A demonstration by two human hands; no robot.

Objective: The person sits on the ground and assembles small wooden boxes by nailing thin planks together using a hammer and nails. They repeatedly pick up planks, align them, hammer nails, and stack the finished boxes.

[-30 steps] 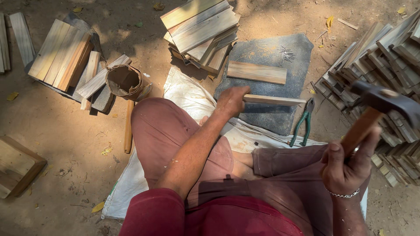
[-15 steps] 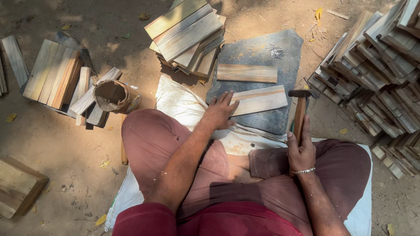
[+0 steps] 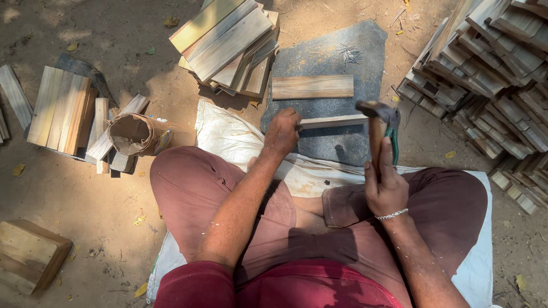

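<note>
Since the earlier frame, the slat had been turned up onto its long edge on the dark slab; half a second before, it lay flat there under a spread palm. It was now pinched at its near end by the left hand, fingers closed round it, so that only the thin edge faced upward. The hammer had been kept low over the slat's far end, its handle wrapped fully by the right hand, the head seemingly touching or just above the wood (contact could not be made out). A second slat lay flat on the slab just beyond, and loose nails were scattered near the slab's far edge. Green-handled pliers were partly hidden behind the hammer. From this, work on the slat's edge was judged to be in hand, with light taps rather than full swings.
</note>
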